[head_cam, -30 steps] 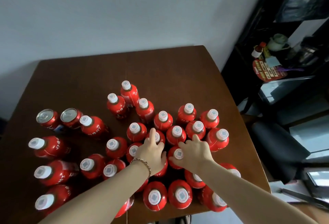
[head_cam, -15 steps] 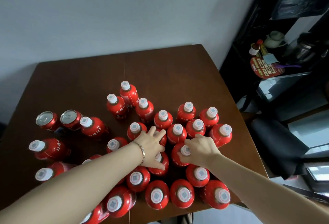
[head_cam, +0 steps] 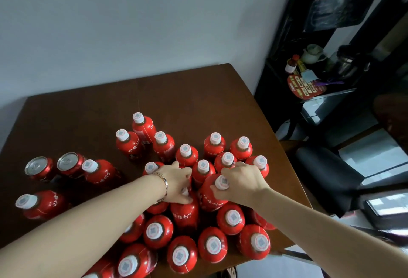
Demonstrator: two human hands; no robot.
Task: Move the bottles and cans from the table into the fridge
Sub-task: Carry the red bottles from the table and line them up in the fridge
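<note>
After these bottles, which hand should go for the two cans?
Left, probably. The cans stand on the table's left part, on the left hand's side; the right hand, gripping a bottle, would have to cross the cluster.

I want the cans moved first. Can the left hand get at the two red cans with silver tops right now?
Probably not yet: the left hand grips a red white-capped bottle mid-cluster. Once freed, likely yes; the two red silver-topped cans stand at the far left, nothing above them.
</note>
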